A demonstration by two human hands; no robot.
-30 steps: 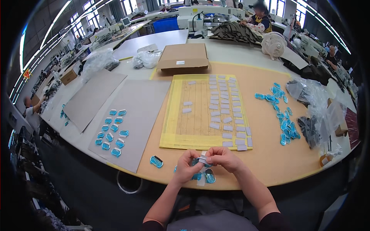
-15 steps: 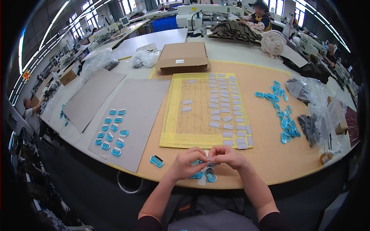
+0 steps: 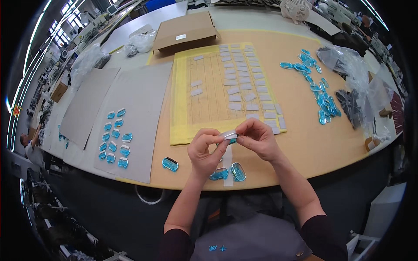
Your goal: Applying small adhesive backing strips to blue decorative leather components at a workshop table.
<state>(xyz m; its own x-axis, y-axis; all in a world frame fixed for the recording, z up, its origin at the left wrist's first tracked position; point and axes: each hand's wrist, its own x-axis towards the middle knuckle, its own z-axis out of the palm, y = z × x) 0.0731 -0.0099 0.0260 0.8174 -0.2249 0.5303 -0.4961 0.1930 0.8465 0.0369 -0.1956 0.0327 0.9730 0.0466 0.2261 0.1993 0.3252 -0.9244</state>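
Note:
My left hand and my right hand meet above the table's near edge and pinch one small blue oval piece with a pale grey sticker between their fingertips. Below them lie two blue oval pieces and a white backing strip on the tan table top. One more blue piece lies to the left of my left hand. Just beyond my hands is a yellow sheet carrying rows of grey rectangular stickers.
A grey board at left carries several blue pieces. More blue pieces trail at right beside clear plastic bags. A flat cardboard box and a small fan stand at the back. Another person is at far left.
The view has tipped closer to the table. My hands stay together on the small piece, now raised a little off the table's edge.

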